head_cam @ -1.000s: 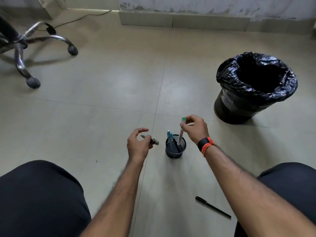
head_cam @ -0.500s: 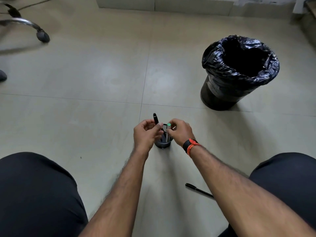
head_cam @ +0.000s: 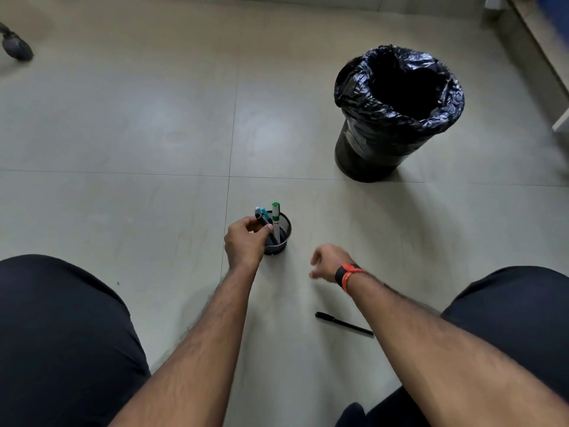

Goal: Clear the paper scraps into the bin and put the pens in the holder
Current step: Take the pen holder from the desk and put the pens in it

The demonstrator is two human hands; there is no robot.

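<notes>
Head view: the pen holder (head_cam: 282,240), a small black mesh cup, stands upright on the tiled floor (head_cam: 123,134) between the person's knees. Three pens stand in it with their long axes near vertical. A white marker (head_cam: 276,224) with a green cap stands almost straight, cap up. A teal pen (head_cam: 264,211) and a dark pen (head_cam: 259,215) lean up and to the left over the rim, with their lower ends inside the cup.

The left hand (head_cam: 246,245) is against the holder's left side. Its fingers and thumb are curled round the dark pen just below its top, so the pen sticks up out of the grip.

The right hand (head_cam: 328,261) hangs above the floor, right of the holder and apart from it. It is motion-blurred, its fingers bent loosely downward, with nothing seen in it. A black and orange wristband (head_cam: 348,274) sits on that wrist.

A black pen (head_cam: 343,323) lies flat on the floor nearer the person than the right hand, below it in the frame and not touching it. Its long axis runs from upper left to lower right. The thicker end points left, and the other end reaches the edge of the right forearm.

The bin (head_cam: 354,87), lined with a black bag, stands upright farther off to the right, well apart from both hands. A chair caster (head_cam: 15,47) shows at the far left edge.
</notes>
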